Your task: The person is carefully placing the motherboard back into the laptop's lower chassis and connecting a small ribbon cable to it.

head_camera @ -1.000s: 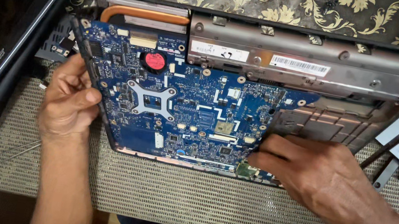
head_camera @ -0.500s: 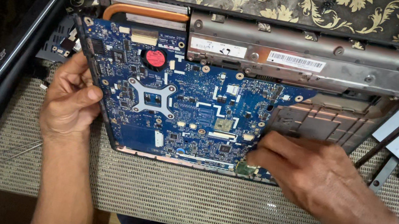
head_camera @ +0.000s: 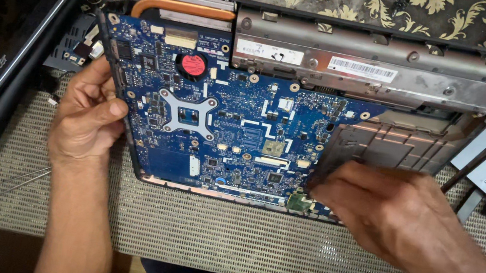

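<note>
Here my left hand (head_camera: 85, 122) grips the left edge of the blue laptop motherboard (head_camera: 225, 126); my right hand (head_camera: 389, 212) curls over its lower right corner, fingers pinching its edge.

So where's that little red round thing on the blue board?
The red disc sits near the upper left of the blue board, just below the copper pipe and up-right of the left hand.

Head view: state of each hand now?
Left hand: closed on the blue motherboard left edge.
Right hand: fingers on its lower right edge; grip unclear.
</note>
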